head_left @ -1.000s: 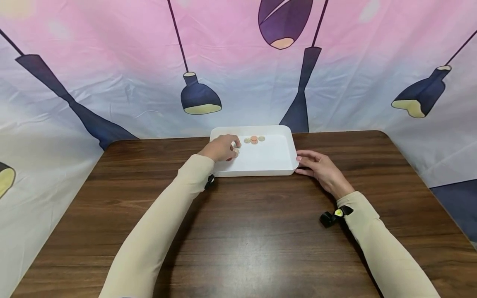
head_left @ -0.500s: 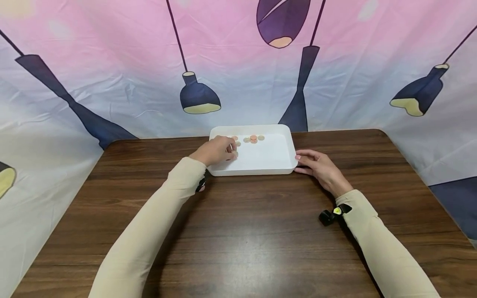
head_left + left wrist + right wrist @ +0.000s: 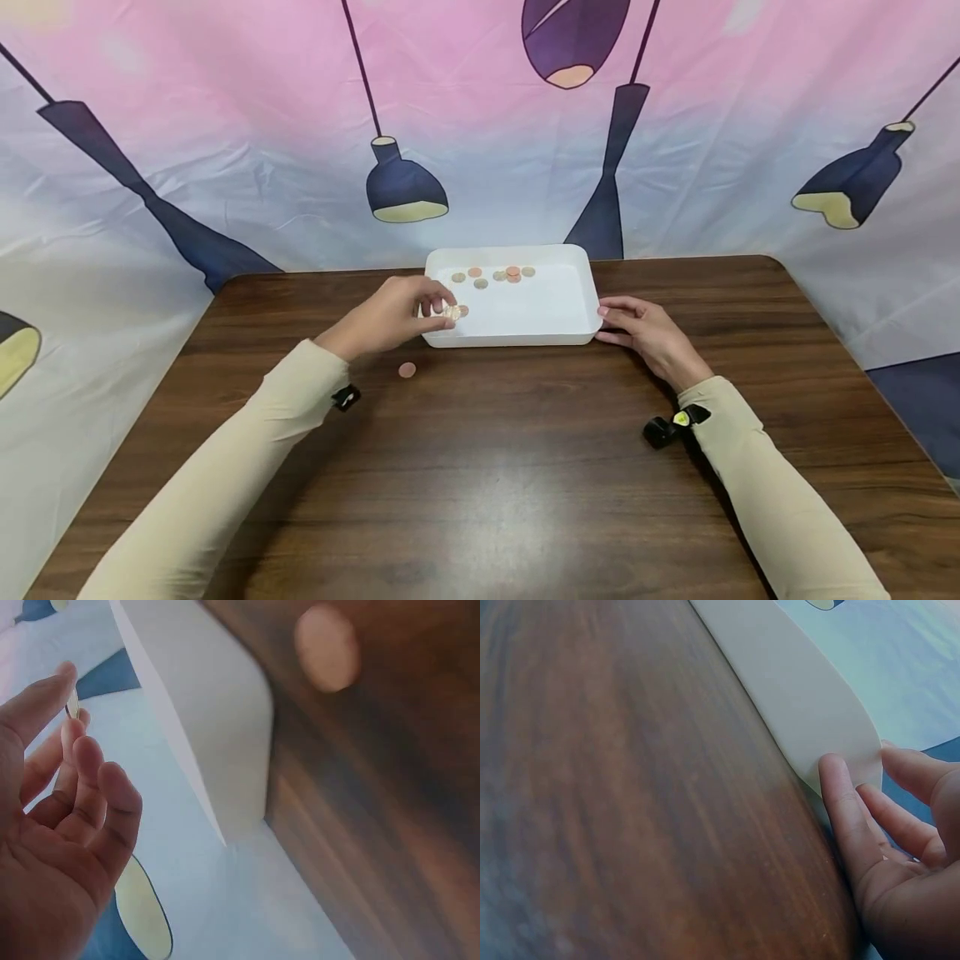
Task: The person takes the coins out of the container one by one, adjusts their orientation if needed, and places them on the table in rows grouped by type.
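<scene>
Over the left front part of a white tray (image 3: 540,308), my left hand (image 3: 390,312) pinches a coin (image 3: 453,312) between thumb and finger. The left wrist view shows this coin (image 3: 73,703) edge-on at the thumb tip, the other fingers loosely bent. My right hand (image 3: 648,337) touches the tray's right side with nearly straight fingers. At the tray's outer corner (image 3: 847,742), the right wrist view shows these fingertips against the wall. Several coins, silver-coloured (image 3: 481,284) and copper-coloured (image 3: 475,272), lie in the tray, mostly toward its back.
A copper-coloured coin (image 3: 407,370) lies on the brown wooden table (image 3: 495,467), just in front of the tray's left corner. Behind the table's far edge hangs a cloth backdrop (image 3: 285,142) printed with lamps.
My left hand has drawn back left and toward the front from inside the tray. This uncovers more coins there and the copper-coloured coin on the table. My right hand stays at the tray.
</scene>
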